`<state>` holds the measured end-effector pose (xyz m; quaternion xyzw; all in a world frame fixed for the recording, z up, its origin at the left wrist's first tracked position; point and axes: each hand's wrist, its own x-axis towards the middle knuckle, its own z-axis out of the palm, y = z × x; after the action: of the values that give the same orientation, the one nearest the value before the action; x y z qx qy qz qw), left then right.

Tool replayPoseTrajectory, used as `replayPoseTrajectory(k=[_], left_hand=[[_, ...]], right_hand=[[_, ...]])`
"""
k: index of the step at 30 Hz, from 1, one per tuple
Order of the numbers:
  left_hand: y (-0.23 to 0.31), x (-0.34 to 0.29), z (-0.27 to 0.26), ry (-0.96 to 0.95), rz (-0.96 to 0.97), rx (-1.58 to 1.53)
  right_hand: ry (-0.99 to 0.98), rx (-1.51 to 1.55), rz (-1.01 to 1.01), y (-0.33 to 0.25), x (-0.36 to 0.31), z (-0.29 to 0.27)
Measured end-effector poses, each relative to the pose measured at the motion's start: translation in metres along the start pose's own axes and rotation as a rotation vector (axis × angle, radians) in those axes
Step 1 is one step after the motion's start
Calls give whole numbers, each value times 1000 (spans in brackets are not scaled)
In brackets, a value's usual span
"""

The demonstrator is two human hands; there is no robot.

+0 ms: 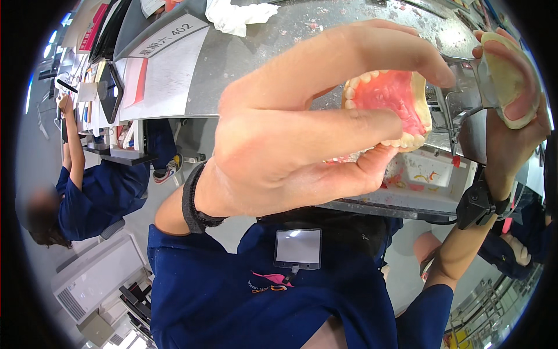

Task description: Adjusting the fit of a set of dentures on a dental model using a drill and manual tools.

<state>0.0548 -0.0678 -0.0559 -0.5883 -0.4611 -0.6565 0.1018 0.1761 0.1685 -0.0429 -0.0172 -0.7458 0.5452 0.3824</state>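
Note:
Raised over the bench, my left hand point(290, 128) grips a denture model point(389, 93) with a row of cream teeth and a pink, gum-like palate. Its fingers curl round the model and hide part of the teeth. At the far right, my right hand point(505, 148) holds a second dental model point(511, 72), a cream plaster arch with a pink ridge. A metal frame point(465, 116), shaped like an articulator, lies between the two models. Whether it joins both of them I cannot tell.
Beneath the hands is a bench drawer point(462, 200) with pink scraps inside. The grey bench top point(218, 70) bears crumbs, a crumpled white tissue point(235, 16) and a red strip point(140, 81) on white paper. A co-worker point(104, 198) in dark blue sits at the left.

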Motion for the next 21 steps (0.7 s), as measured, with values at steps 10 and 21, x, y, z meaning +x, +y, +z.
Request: replayPoseTrajectory(k=[10, 21], left_hand=[[-4, -3, 0, -9, 24, -8], [-7, -10, 0, 5, 0, -76]], right_hand=[[4, -7, -3, 3, 1, 6], [31, -48, 279, -5, -10, -23]])
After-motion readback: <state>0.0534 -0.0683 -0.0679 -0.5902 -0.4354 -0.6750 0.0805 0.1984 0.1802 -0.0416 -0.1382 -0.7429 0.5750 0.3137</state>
